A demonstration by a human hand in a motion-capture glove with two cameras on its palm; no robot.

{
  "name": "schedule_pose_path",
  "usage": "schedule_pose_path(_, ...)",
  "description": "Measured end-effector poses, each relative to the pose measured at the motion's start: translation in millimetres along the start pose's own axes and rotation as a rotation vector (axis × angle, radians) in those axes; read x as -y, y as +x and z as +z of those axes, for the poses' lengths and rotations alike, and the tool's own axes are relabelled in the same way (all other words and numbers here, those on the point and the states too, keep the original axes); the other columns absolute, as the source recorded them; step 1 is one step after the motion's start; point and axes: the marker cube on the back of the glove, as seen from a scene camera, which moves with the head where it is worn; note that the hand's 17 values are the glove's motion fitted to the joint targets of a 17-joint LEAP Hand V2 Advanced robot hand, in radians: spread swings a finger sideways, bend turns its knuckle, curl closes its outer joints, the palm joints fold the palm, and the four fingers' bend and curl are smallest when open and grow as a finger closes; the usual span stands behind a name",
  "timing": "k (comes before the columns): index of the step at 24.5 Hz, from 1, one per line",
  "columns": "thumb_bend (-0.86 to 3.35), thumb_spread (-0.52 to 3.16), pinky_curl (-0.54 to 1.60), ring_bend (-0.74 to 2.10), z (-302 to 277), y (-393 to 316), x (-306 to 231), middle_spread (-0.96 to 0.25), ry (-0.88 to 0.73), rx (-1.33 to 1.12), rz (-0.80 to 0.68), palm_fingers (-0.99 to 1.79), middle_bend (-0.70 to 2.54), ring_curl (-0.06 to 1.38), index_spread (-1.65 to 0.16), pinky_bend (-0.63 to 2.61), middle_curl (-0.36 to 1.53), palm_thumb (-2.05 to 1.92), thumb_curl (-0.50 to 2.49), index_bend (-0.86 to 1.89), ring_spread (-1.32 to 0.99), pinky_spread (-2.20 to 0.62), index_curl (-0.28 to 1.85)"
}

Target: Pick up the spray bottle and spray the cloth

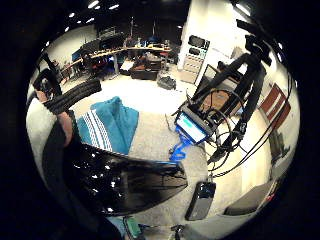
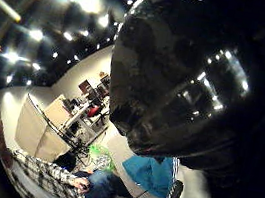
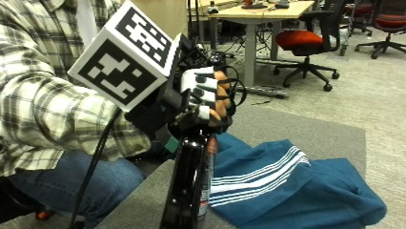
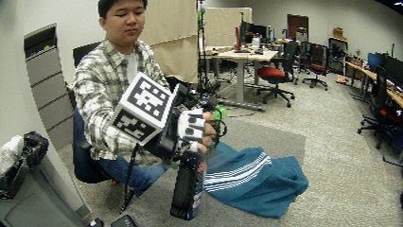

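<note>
A tall glossy black spray bottle (image 3: 189, 183) stands upright near the front of the grey table (image 3: 143, 202). My gloved right hand (image 3: 202, 98) grips its top, fingers curled round the spray head. Whether the base touches the table or hangs just above it I cannot tell. The teal cloth (image 3: 289, 188) with white stripes lies crumpled on the table right beside the bottle. The wide outside view shows the same: hand (image 4: 191, 130), bottle (image 4: 187, 189), cloth (image 4: 255, 177). The bottle (image 2: 176, 75) fills the thumb side palm view; the little finger side shows bottle (image 1: 120, 180) and cloth (image 1: 112, 122).
A tripod holding a small screen (image 1: 192, 127) stands beyond the table, and a dark phone-like device (image 1: 201, 200) lies near the table's edge. Behind are a desk (image 3: 254, 12) and office chairs (image 3: 304, 38). Bare grey table surface (image 3: 285, 124) stretches behind the cloth.
</note>
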Motion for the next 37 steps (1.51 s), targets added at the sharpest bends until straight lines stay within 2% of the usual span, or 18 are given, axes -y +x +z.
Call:
schedule_pose_path(11,-0.03,0.27,0.43,0.60,12.7,-42.9,4.8,-0.14,-0.091,-0.125,-0.165,1.32,0.62,0.49,-0.27,0.52,0.53,1.06,0.79,0.27,-0.21,-0.18,0.60)
schedule_pose_path(37,-0.02,0.27,0.44,0.61,78.5,-74.9,-8.7,-0.13,-0.351,-0.543,-0.452,1.31,0.62,0.50,-0.27,0.52,0.53,1.06,0.82,0.24,-0.21,-0.18,0.62)
